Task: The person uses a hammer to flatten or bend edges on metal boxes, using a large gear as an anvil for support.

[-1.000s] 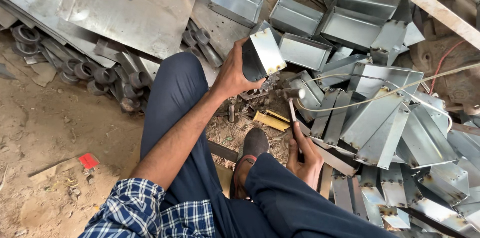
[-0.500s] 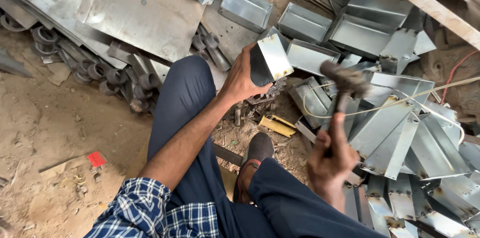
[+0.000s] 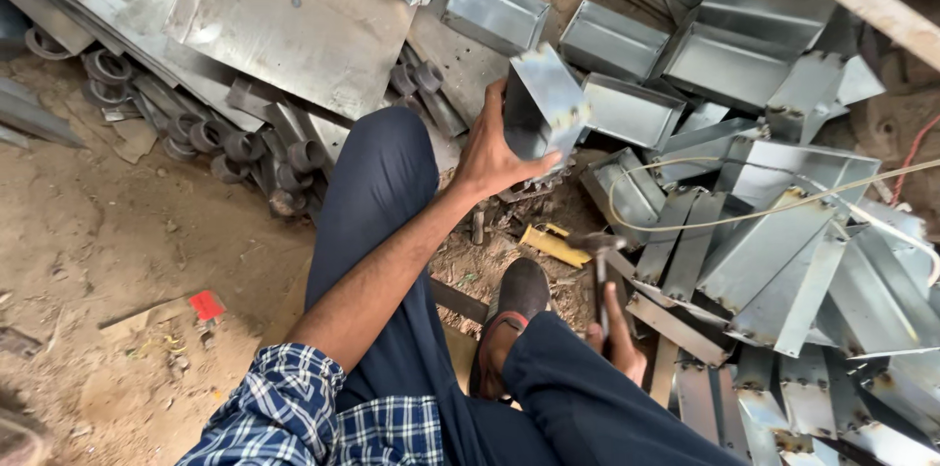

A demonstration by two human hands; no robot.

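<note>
Left hand (image 3: 490,158): my fingers and thumb are clamped round the lower end of a folded galvanised sheet-metal bracket (image 3: 544,104), holding it up off the ground in front of my left knee
Right hand (image 3: 615,341): low beside my right leg, wrapped round the handle of a dark-headed metal hammer (image 3: 597,260); the fingers themselves are mostly hidden, so I can't tell how tight the hold is
Bracket's lie: its long axis runs up and away from my left hand, tilted a little to the right, open face turned toward me
Key relation: the hammer head sits below and to the right of the bracket, well apart from it; my left hand is the one on the piece, my right is the farther one
Between them: my brown shoe (image 3: 513,302) and a small yellow scrap (image 3: 553,243) on the dirt
Around: a heap of similar grey metal trays (image 3: 744,65) to the right, a large flat steel sheet (image 3: 284,16) beyond my knee, short dark pipe rings (image 3: 230,143) at left, bare earthen floor (image 3: 98,251)
</note>
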